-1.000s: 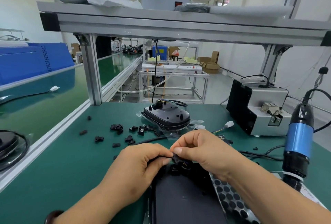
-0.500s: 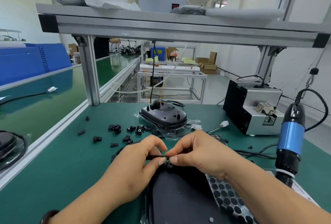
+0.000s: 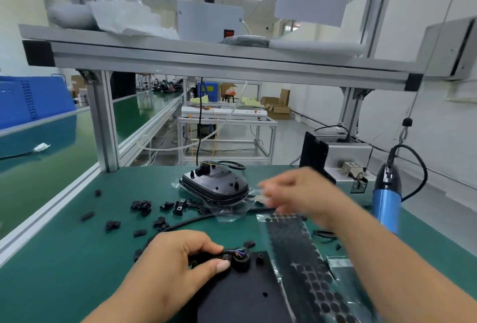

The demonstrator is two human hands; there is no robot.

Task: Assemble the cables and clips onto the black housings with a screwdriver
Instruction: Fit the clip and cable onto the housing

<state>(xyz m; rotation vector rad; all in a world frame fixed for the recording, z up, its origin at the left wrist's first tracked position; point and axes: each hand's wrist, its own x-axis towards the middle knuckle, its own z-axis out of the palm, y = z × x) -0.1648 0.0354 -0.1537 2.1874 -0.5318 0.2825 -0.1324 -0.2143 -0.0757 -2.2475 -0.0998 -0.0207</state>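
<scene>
Cable seating: left hand pinches cable onto housing; right hand, blurred, grip indeterminate, hovers at 1 o'clock; next likely needs screwdriver at 3 o'clock.

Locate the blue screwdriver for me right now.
Head view, right side: the blue screwdriver is upright at the green table's right edge, just right of the blurred right hand and close to the grey metal box.

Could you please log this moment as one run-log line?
left grip: pinches cable at near housing | right grip: in air over table, blurred, state unclear | screwdriver: upright, untouched
</scene>
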